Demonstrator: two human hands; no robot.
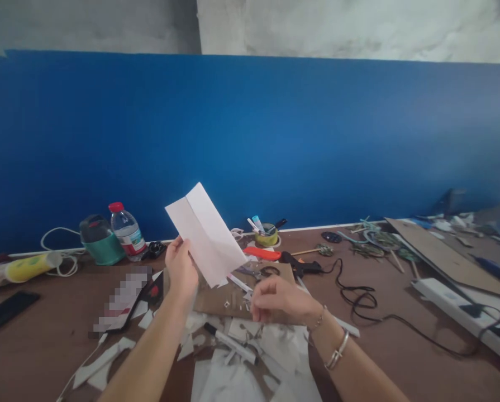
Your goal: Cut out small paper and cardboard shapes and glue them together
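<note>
My left hand (181, 271) is closed on a folded sheet of white paper (210, 237), held up at a tilt with a crease running along it. The thumb lies on the paper's near left edge. To the right, my right hand (281, 300) is over the front of a brown cardboard piece (216, 301), its fingers curled inward. Whether anything is between those fingers is hidden. Just beyond the right hand lies a pair of scissors (270, 271). Small white paper bits are scattered on the cardboard. Nearer me, a marker pen (233, 343) rests on white paper scraps (220, 379).
An orange-handled tool (263, 254) and a black glue gun (302, 266) with a trailing cord lie behind my right hand. A power strip (463, 315) is at the right. Left stand a bottle (128, 231) and a teal container (103, 245); a dark phone (9, 312) lies nearby.
</note>
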